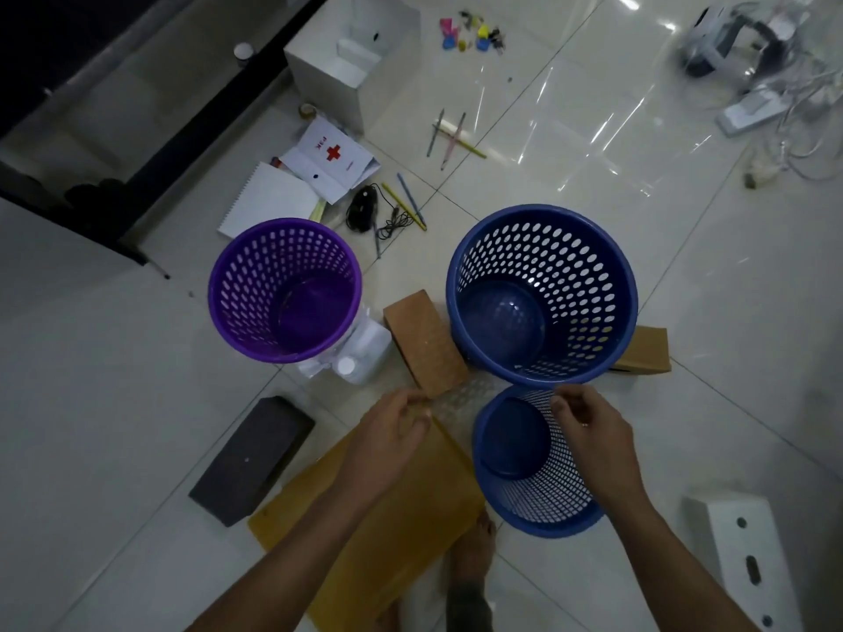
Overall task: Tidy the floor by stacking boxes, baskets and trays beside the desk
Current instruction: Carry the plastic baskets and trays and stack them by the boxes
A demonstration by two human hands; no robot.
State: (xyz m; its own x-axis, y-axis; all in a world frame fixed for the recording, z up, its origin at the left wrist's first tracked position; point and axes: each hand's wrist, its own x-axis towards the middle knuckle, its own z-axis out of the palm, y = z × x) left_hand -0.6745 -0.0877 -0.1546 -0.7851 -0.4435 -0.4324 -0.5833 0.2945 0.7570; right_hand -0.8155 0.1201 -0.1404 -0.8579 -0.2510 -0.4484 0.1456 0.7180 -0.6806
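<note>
Floor: pale glossy tiles (593, 143) are strewn with pencils, paper and boxes; a dark desk edge (150, 143) is seen far up and left of both hands.
Left hand (396, 419): fingers are curled in a pinch on what looks like a clear bubble-wrap sheet (460, 394); the grip is blurred.
Right hand (588, 424): fingers are loosely curled above the far rim of the small blue basket (533, 463); whether the rim or the sheet is held cannot be told.
Key relation: the small blue basket stands upright directly under the right hand, the nearer one; the large blue basket (543, 294) lies just beyond its fingertips, mouth up.
Other stack target: the purple basket (285, 289) stands beyond and left of the left hand.
Judgement: nesting the small basket calls for a lift forward.
</note>
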